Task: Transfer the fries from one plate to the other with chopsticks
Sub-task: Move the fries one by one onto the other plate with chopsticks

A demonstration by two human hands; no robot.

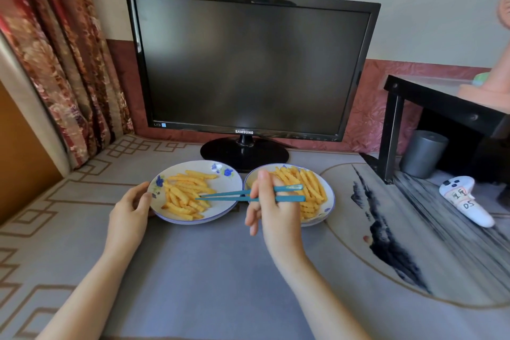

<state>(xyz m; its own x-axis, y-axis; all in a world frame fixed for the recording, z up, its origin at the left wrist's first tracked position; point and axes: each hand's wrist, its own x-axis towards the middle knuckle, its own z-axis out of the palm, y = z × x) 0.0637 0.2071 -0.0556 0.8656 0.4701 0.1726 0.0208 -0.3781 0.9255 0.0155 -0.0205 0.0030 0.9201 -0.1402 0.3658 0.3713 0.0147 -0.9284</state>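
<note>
Two white plates with blue flower prints stand side by side in front of a monitor. The left plate holds a heap of yellow fries. The right plate holds more fries. My right hand grips a pair of teal chopsticks above the gap between the plates. Their tips point left and reach the right side of the left plate's fries, slightly apart; no fry shows between them. My left hand holds the left plate's rim at its left edge.
A black Samsung monitor on a round stand sits right behind the plates. At the right are a black shelf, a grey cylinder beneath it and a white controller. A patterned curtain hangs at the left.
</note>
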